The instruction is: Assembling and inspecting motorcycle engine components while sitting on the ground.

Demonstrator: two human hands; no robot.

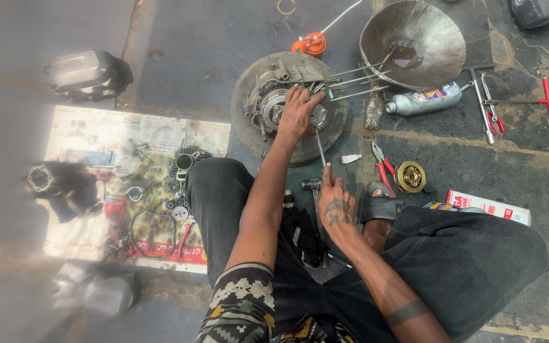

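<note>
Right hand (336,208) down low near the lap, fingers loosely curled, index finger pointing up and touching the lower end of a thin metal rod (319,147); can't tell if it's pinching anything. A hammer (313,190) lies just left of that hand, head by the thumb. Left hand (297,113) reaches further out, fingers spread, pressed flat on the engine (268,101), over the round clutch part at its middle. Engine sits inside an old tyre (300,152) on the floor, straight ahead of the knees. The rod runs from the rt index finger up toward the engine.

Right side, near the sandalled foot: red-handled pliers (382,166), a brass-coloured round part (410,176), a long white and red box (487,206).

Left side: a printed sheet (96,136) spread on the floor w/ gears, rings and small bits scattered on it; a dark engine cylinder (49,181) at its edge.

Further out: long studs (354,79) stick out from the engine to the right, toward a big metal bowl (414,38) w/ dark liquid in it. Grey oil bottle (424,100) lying on its side below the bowl. T-handle wrenches (516,101) beyond, one w/ red grips. Orange oil can (311,44) behind the tyre.
</note>
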